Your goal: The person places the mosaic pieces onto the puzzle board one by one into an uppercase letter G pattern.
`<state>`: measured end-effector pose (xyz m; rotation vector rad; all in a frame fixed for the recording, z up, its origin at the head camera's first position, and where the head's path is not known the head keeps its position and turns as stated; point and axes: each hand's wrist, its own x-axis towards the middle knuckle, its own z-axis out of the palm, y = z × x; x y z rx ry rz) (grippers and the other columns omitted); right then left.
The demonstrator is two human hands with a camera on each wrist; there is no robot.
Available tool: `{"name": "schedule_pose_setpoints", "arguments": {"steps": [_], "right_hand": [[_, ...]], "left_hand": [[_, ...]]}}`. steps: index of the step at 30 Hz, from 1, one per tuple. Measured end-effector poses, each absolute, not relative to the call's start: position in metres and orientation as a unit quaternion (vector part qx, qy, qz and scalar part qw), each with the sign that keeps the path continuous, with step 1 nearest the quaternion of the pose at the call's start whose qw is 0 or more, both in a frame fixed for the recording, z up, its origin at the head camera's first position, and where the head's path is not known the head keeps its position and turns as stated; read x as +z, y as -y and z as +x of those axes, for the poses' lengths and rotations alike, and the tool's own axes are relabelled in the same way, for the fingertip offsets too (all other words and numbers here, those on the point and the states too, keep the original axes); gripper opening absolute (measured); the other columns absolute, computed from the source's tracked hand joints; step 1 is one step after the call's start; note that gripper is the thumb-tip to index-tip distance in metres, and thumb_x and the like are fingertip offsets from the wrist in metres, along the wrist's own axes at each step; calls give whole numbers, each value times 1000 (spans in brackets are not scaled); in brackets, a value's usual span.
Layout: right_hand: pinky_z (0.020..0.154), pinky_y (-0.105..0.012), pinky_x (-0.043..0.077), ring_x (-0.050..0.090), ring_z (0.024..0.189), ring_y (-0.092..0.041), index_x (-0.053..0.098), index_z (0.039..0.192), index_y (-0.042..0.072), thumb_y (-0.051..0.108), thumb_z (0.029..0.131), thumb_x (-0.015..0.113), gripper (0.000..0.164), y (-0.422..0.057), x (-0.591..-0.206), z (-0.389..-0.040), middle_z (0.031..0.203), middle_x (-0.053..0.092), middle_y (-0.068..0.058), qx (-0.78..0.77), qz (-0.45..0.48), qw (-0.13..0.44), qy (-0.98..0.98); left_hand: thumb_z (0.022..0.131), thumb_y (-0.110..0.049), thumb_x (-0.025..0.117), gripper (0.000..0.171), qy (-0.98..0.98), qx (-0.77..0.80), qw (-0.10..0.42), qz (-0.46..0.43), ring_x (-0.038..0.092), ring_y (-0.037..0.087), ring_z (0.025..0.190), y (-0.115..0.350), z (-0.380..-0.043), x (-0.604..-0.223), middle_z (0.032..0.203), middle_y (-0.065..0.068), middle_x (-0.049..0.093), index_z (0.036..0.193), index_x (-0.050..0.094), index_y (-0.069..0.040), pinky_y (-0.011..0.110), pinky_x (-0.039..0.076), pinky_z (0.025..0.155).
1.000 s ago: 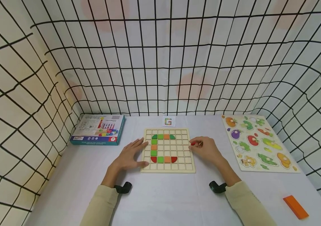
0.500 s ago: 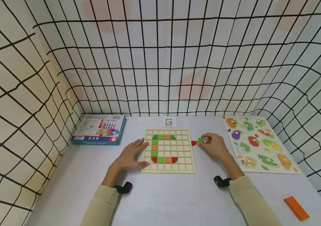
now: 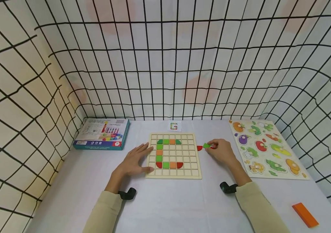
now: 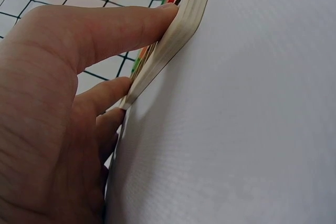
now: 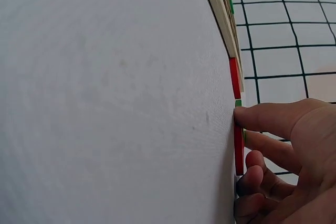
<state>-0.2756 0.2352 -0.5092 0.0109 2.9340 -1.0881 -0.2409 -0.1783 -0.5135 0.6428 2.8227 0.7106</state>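
A wooden grid board (image 3: 185, 171) lies on the table, with green, orange and red tiles (image 3: 165, 164) set along its top row, left column and lower row. My left hand (image 3: 133, 160) rests on the board's left edge, fingers spread; the left wrist view shows the thumb (image 4: 152, 22) on its rim. Right of the board, my right hand (image 3: 221, 151) pinches a small green square tile (image 3: 206, 145) between thumb and index finger. A red rounded piece (image 3: 199, 148) lies between this tile and the board. Another red piece (image 5: 239, 153) is partly hidden by the right fingers.
Behind the board lies a small pattern card (image 3: 174, 126). A boxed set (image 3: 101, 134) sits at the back left, a vegetable puzzle board (image 3: 265, 149) on the right. An orange block (image 3: 305, 214) lies front right. Black netting (image 3: 165, 71) surrounds the table.
My right hand has moved right from the board's edge, uncovering the red rounded piece and the green tile. The green tile has since turned slightly. My left hand stays put.
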Motion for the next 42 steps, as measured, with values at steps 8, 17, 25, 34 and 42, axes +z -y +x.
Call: {"name": "schedule_pose_setpoints", "arguments": {"steps": [8,17,25,34,42], "right_hand": [[75,-33,42,54,92,-27,73,121,4,20,93,75,33,-236,-510,-273,101,63,-14,-351,-4,-1,-936],[70,-31,41,52,82,-22,74,120,7,21,93,74,31,-229,-506,-267,90,58,-8,-371,-27,-8,-928],[68,-30,41,49,78,-19,78,115,8,18,89,77,27,-207,-502,-256,87,60,-5,-386,-68,-16,-920],[66,-27,42,51,76,-17,78,112,8,17,88,79,26,-182,-501,-249,86,59,-2,-399,-97,15,-912],[63,-25,41,50,74,-17,79,111,11,16,87,80,25,-164,-499,-244,85,57,-3,-414,-113,37,-902]], "left_hand": [[83,-60,70,92,-944,237,82,215,14,29,162,178,-240,-513,173,1,20,161,37,-25,62,14,128],[82,-60,70,93,-946,234,81,210,13,29,162,178,-239,-511,173,1,19,161,37,-25,62,12,128],[82,-60,69,93,-947,232,83,208,13,29,162,179,-237,-509,173,2,19,162,36,-25,62,12,128],[82,-60,69,93,-946,233,83,210,13,30,162,178,-236,-509,173,2,20,162,37,-24,61,12,128],[82,-59,70,94,-946,232,81,213,14,30,161,178,-237,-508,173,3,20,162,36,-23,62,12,128]]}}
